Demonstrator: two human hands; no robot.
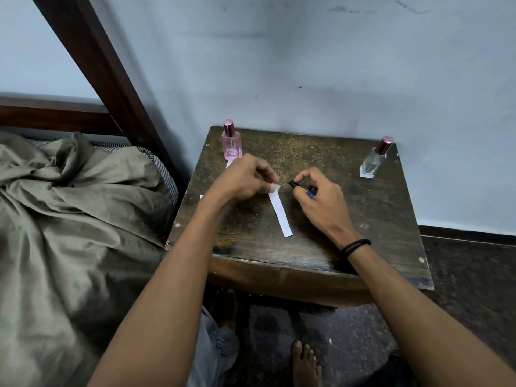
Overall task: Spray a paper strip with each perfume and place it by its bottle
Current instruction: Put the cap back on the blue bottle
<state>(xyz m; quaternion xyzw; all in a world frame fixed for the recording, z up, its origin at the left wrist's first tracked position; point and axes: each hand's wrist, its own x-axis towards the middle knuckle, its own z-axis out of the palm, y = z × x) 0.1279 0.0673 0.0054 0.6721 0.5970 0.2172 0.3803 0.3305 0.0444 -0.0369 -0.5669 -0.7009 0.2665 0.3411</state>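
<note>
Left hand (245, 177) pinches the top end of a white paper strip (280, 212) between thumb and fingertips. The strip runs down toward the near edge, mid-tabletop (279, 146); can't tell if its lower end touches the wood.

Right hand (321, 191) is curled round a small blue bottle (309, 193). Its black nozzle is aimed at the pinched end of the strip, just beside it, and a fingertip sits on top of the nozzle.

Pink bottle (231, 141) stands upright and capped at the back-left corner, with a second strip (230, 163) just in front of it, partly hidden by the left hand. Clear bottle (374, 160) stands capped at back right, well apart from the hands. Black wristband (356, 247) on the right wrist. Bed (69, 205) with a rumpled sheet to the left.
</note>
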